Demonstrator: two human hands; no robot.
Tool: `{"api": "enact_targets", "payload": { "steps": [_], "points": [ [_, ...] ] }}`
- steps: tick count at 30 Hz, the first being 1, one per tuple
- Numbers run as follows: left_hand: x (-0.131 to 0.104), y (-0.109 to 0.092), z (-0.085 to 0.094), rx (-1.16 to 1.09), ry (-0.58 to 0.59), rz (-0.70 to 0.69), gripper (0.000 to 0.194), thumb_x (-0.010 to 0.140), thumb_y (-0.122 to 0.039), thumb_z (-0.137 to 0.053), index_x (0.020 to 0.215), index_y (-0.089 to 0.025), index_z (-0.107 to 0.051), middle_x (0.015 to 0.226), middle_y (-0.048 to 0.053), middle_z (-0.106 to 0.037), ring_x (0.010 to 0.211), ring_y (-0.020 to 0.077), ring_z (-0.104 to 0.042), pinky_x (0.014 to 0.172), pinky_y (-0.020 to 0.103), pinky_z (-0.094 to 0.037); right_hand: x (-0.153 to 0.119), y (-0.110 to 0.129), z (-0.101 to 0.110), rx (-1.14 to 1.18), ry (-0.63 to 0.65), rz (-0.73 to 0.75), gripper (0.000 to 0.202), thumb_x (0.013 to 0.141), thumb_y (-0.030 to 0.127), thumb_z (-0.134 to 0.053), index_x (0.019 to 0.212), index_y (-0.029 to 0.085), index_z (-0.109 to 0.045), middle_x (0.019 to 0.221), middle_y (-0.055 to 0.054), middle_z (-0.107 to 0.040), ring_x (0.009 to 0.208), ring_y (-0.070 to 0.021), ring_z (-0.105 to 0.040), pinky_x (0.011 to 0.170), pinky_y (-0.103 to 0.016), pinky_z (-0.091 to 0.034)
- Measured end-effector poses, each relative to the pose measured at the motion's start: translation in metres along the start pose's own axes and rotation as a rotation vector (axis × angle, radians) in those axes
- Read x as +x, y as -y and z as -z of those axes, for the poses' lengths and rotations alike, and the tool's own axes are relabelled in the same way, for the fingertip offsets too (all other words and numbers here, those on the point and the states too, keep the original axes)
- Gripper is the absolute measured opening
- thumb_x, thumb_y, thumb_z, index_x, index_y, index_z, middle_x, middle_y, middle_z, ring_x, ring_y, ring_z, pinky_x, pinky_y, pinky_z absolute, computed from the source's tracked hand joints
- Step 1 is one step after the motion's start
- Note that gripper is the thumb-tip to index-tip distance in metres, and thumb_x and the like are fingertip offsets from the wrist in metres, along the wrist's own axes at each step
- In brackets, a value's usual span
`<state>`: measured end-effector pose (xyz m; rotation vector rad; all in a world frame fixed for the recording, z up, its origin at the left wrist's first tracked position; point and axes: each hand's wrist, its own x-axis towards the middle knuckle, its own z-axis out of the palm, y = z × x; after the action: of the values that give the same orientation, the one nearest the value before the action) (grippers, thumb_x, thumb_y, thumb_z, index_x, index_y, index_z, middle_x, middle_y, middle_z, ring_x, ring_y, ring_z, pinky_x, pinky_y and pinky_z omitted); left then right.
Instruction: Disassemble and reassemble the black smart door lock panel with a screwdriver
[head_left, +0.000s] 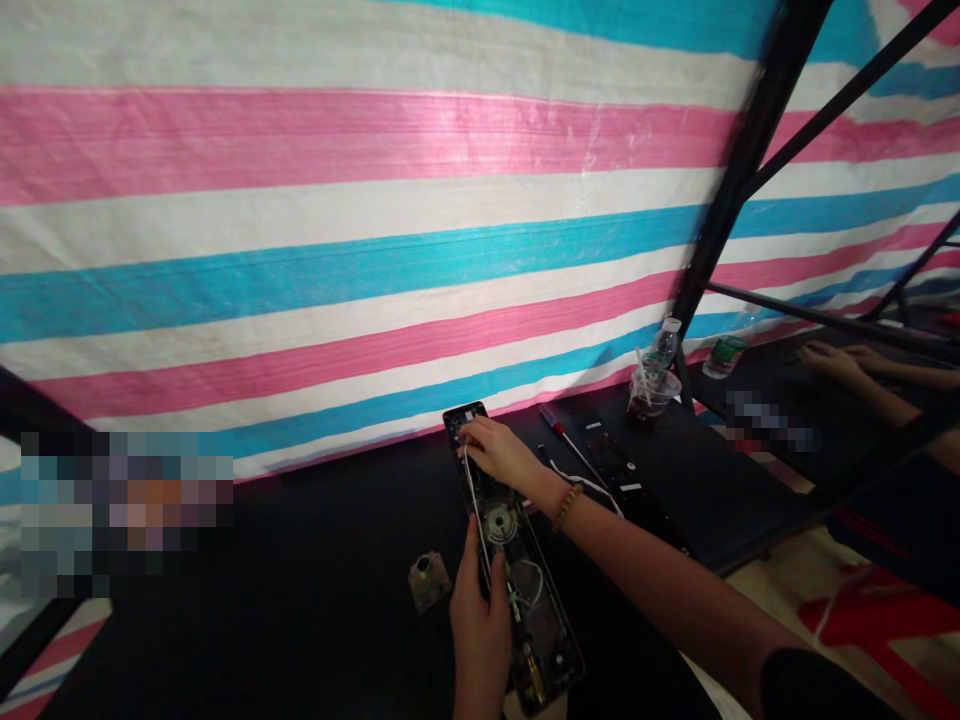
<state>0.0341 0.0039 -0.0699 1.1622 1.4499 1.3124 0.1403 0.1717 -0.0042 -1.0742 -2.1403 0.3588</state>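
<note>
A long, narrow black device housing lies lengthwise on the table with its inside exposed. Inside it are a round metal part, a brass-coloured part and thin white wires. Along its left side runs a white cable. My left hand grips the near left edge, thumb over the inside and index finger along the outer side. At the far end, my right hand is closed in a pinch on the cable's upper part; its fingertips partly hide the spot. A small squarish part with a round hole sits left of the housing.
Right of the housing lie a screwdriver, another white cable and a long black panel. Behind them stand a plastic cup and a bottle. A co-worker's hands are beyond the black metal frame.
</note>
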Motion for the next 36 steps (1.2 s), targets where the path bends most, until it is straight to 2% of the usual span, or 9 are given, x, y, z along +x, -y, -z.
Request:
{"api": "enact_targets", "payload": {
  "steps": [3, 5, 9, 15, 19, 25, 31, 36],
  "points": [
    [0.0, 0.001, -0.001, -0.023, -0.009, -0.019, 0.061, 0.086, -0.039, -0.066, 0.143, -0.022, -0.052, 0.147, 0.01, -0.053, 0.137, 0.0277, -0.047, 0.117, 0.04, -0.033, 0.004, 0.0, 0.001, -0.059, 0.042, 0.033, 0.008, 0.09, 0.024, -0.066, 0.091, 0.017, -0.071, 0.094, -0.006, -0.067, 0.094, -0.0181, -0.06, 0.088, -0.028, -0.045],
    [0.0, 0.001, -0.001, -0.036, -0.014, -0.019, 0.06, 0.086, -0.037, -0.066, 0.143, -0.023, -0.052, 0.147, 0.009, -0.053, 0.138, 0.0275, -0.046, 0.117, 0.04, -0.032, 0.006, 0.0, 0.0, -0.103, 0.085, 0.06, 0.01, 0.09, 0.023, -0.065, 0.086, 0.017, -0.072, 0.092, -0.006, -0.069, 0.096, -0.0192, -0.06, 0.09, -0.029, -0.044],
    [0.001, 0.001, 0.001, -0.034, -0.004, -0.013, 0.06, 0.086, -0.036, -0.065, 0.143, -0.023, -0.052, 0.147, 0.008, -0.053, 0.138, 0.0271, -0.046, 0.118, 0.04, -0.031, 0.007, 0.004, -0.004, -0.158, 0.144, 0.091, 0.018, 0.095, 0.019, -0.056, 0.097, 0.017, -0.074, 0.098, -0.007, -0.071, 0.099, -0.0182, -0.061, 0.095, -0.028, -0.043],
    [0.0, 0.002, 0.002, 0.069, 0.017, -0.018, 0.057, 0.092, -0.038, -0.054, 0.145, -0.018, -0.048, 0.15, 0.011, -0.048, 0.141, 0.0267, -0.043, 0.118, 0.041, -0.032, 0.008, 0.023, 0.002, -0.445, 0.199, 0.114, 0.019, 0.093, 0.017, -0.054, 0.09, 0.014, -0.072, 0.094, -0.011, -0.07, 0.092, -0.023, -0.06, 0.089, -0.035, -0.044],
    [-0.003, 0.008, 0.0, 0.136, 0.007, -0.031, 0.056, 0.094, -0.039, -0.049, 0.145, -0.016, -0.046, 0.149, 0.013, -0.05, 0.139, 0.027, -0.046, 0.115, 0.044, -0.035, 0.01, 0.032, 0.005, -0.554, 0.245, 0.141, 0.016, 0.092, 0.018, -0.055, 0.092, 0.014, -0.07, 0.098, -0.012, -0.069, 0.097, -0.0257, -0.059, 0.089, -0.038, -0.044],
    [-0.003, 0.014, 0.0, 0.141, 0.007, -0.075, 0.055, 0.094, -0.038, -0.05, 0.146, -0.019, -0.046, 0.147, 0.012, -0.052, 0.136, 0.0256, -0.049, 0.113, 0.041, -0.039, 0.01, 0.031, 0.001, -0.537, 0.317, 0.064, 0.017, 0.094, 0.018, -0.052, 0.098, 0.013, -0.069, 0.101, -0.012, -0.068, 0.096, -0.0224, -0.062, 0.09, -0.032, -0.045],
    [-0.003, 0.016, 0.002, 0.165, 0.007, -0.084, 0.055, 0.094, -0.038, -0.051, 0.146, -0.019, -0.047, 0.147, 0.012, -0.052, 0.136, 0.0259, -0.048, 0.112, 0.041, -0.04, 0.009, 0.036, -0.002, -0.519, 0.282, 0.026, 0.014, 0.091, 0.012, -0.054, 0.094, 0.014, -0.068, 0.099, -0.011, -0.067, 0.095, -0.0226, -0.062, 0.085, -0.032, -0.046],
    [-0.003, 0.017, 0.005, 0.215, 0.023, -0.111, 0.059, 0.095, -0.039, -0.049, 0.149, -0.018, -0.041, 0.148, 0.013, -0.051, 0.137, 0.0256, -0.048, 0.112, 0.041, -0.039, 0.014, 0.038, -0.002, -0.386, 0.273, -0.061, 0.014, 0.091, 0.016, -0.054, 0.094, 0.015, -0.068, 0.1, -0.01, -0.069, 0.092, -0.0198, -0.064, 0.082, -0.028, -0.046]
  ]
}}
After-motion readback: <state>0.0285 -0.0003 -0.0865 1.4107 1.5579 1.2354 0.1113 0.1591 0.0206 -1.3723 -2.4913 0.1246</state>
